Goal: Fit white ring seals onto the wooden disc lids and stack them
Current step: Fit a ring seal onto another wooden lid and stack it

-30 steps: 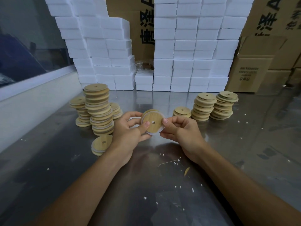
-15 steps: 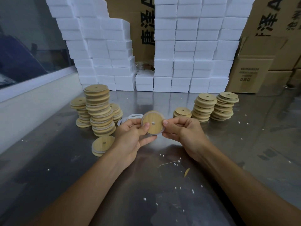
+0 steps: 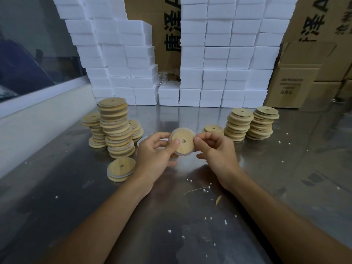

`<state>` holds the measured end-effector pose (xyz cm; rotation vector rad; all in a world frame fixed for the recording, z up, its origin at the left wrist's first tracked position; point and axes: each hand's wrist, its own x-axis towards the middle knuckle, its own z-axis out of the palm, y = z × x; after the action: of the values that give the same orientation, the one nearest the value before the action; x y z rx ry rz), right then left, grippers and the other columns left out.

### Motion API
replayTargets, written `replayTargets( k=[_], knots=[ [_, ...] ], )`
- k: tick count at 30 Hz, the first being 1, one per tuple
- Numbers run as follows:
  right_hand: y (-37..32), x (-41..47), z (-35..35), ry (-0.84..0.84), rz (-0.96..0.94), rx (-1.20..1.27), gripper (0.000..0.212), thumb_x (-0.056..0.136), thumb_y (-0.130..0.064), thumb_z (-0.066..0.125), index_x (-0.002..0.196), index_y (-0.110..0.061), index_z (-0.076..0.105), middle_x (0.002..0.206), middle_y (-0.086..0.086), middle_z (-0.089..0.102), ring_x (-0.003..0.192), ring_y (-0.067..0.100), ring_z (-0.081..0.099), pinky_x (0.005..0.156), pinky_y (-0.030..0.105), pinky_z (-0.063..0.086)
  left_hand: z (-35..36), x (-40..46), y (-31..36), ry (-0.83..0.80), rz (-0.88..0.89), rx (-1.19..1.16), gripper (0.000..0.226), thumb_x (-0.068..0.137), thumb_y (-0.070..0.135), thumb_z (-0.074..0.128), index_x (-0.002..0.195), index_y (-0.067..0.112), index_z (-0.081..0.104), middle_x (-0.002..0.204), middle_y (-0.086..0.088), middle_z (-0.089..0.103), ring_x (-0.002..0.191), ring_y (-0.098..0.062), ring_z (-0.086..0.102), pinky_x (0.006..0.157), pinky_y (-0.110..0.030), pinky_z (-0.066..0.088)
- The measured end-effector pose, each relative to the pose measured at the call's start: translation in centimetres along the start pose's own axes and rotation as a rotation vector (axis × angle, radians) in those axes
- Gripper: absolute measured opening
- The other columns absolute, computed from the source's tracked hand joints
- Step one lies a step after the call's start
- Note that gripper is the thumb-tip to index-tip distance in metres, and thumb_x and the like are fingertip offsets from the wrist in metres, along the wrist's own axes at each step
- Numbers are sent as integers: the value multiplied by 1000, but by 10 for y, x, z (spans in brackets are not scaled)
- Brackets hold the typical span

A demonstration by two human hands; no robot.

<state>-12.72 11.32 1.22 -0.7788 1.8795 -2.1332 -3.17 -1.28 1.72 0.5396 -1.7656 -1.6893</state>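
Held lid: a round wooden disc lid point(image 3: 183, 143) with pale bamboo grain and a small centre hole is being held upright above the table, face toward the camera.
Seal: a translucent white ring seal point(image 3: 184, 154) is sitting around the lid's rim, showing along its lower edge.
Left hand: the left hand point(image 3: 154, 153) is gripping the lid's left edge, thumb pressing on its face.
Right hand: the right hand point(image 3: 215, 149) is pinching the right edge with curled fingers.
Finished lids: a tall leaning stack point(image 3: 116, 128) is standing to the left, with a short pile point(image 3: 120, 172) lying in front of it.
Bare lids: two stacks point(image 3: 251, 124) are waiting on the right.
Table: brushed steel point(image 3: 76, 187), speckled with white crumbs.
Backdrop: white foam blocks point(image 3: 224, 60) and cardboard cartons point(image 3: 301, 86).
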Motion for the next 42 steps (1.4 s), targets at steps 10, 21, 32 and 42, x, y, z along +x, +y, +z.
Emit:
replayTargets(
  k=[10,21,32,42],
  knots=[
    [1,-1,5,13,-192,-150,5,90,-7,68,96,-7,68,84,-1,69,76,12,67,67,37,60,-2,2,0,103,-29,-69,12,88,-3,65,78,-1,59,75,-22,67,55,-19,70,55,-27,58],
    [1,-1,5,-27,-139,-99,27,84,3,72,91,-20,59,87,4,69,72,10,65,64,23,53,2,0,-4,26,-25,71,18,87,0,67,75,12,60,80,-9,68,66,-14,68,56,-32,60],
    [0,-4,9,-63,-214,-152,16,83,-3,76,91,-11,65,83,2,70,73,12,66,65,24,55,-1,1,-3,64,89,76,27,86,-4,65,68,16,62,84,-10,67,67,-17,70,58,-34,60],
    [1,-3,4,-52,-24,-1,11,86,-12,74,89,-8,64,78,8,73,68,16,71,55,23,55,1,0,7,9,-340,-453,6,95,-2,53,100,-2,57,105,-27,69,91,-35,72,63,-38,61]
  ],
)
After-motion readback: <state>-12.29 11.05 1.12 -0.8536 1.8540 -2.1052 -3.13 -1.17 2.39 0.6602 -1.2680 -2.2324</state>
